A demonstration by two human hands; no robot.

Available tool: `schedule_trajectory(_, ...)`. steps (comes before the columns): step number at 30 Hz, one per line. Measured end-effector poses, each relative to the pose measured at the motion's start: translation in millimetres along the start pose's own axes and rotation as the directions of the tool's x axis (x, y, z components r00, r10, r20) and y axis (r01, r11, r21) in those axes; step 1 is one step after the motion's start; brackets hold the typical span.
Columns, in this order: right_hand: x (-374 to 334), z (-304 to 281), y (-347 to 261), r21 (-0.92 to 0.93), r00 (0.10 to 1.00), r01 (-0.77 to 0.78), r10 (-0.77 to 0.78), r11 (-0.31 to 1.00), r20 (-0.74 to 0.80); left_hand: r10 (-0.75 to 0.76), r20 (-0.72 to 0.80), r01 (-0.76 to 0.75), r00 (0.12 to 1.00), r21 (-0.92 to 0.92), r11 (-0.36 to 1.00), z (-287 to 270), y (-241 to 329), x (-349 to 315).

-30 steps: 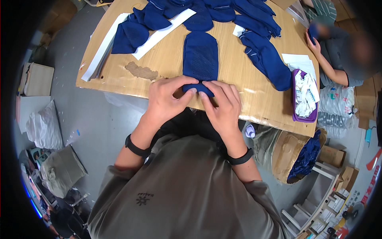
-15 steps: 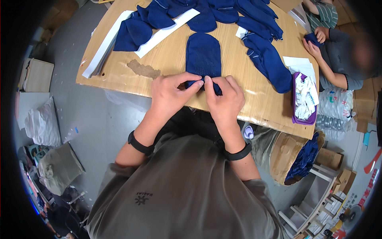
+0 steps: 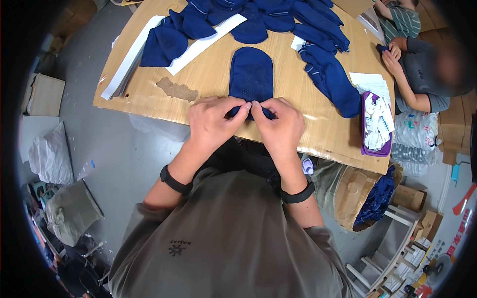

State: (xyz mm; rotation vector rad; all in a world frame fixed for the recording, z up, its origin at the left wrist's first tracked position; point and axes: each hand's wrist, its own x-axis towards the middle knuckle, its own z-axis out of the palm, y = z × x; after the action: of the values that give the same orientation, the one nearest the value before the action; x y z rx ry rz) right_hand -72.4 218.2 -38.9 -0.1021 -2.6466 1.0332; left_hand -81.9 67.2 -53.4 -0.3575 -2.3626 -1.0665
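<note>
A blue sock [image 3: 251, 74] is laid on the table [image 3: 318, 124]
Its near end is pinched — by left hand [image 3: 213, 119] and right hand [image 3: 280, 126] together.

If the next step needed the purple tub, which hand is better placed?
Probably the right hand: the purple tub lies to its right, farther from the left hand. Both pinch the navy sock.

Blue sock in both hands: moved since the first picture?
Yes, slightly. Against the brown patch on the table, the far end of the blue sock has shifted toward the table's near edge.
</note>
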Motion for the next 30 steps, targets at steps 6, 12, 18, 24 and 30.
schedule_trajectory(6, -1, -4, -9, -0.062, 0.990, 0.033, -0.024, 0.998, 0.141, 0.103, 0.026, -0.106, 0.994, 0.116, 0.988, 3, -10, -4)
schedule_trajectory(12, 1, -11, -9, -0.017, 0.979, -0.018, 0.021, 1.000, 0.200, 0.321, -0.029, -0.322, 0.947, -0.041, 0.946, -2, -14, -2)
schedule_trajectory(18, -1, -5, -5, 0.071, 0.977, -0.094, 0.079, 0.993, 0.198, 0.337, 0.096, -0.321, 0.936, -0.153, 0.935, -18, -21, -15)
schedule_trajectory(24, -15, 5, 11, 0.146, 0.956, 0.293, -0.285, 0.945, -0.073, 0.164, 0.183, -0.131, 0.969, -0.178, 0.975, -21, -20, -18)
schedule_trajectory(30, -30, 0, 15, 0.101, 0.869, 0.494, -0.488, 0.864, -0.077, 0.116, 0.173, -0.077, 0.978, -0.217, 0.973, -18, -20, -15)
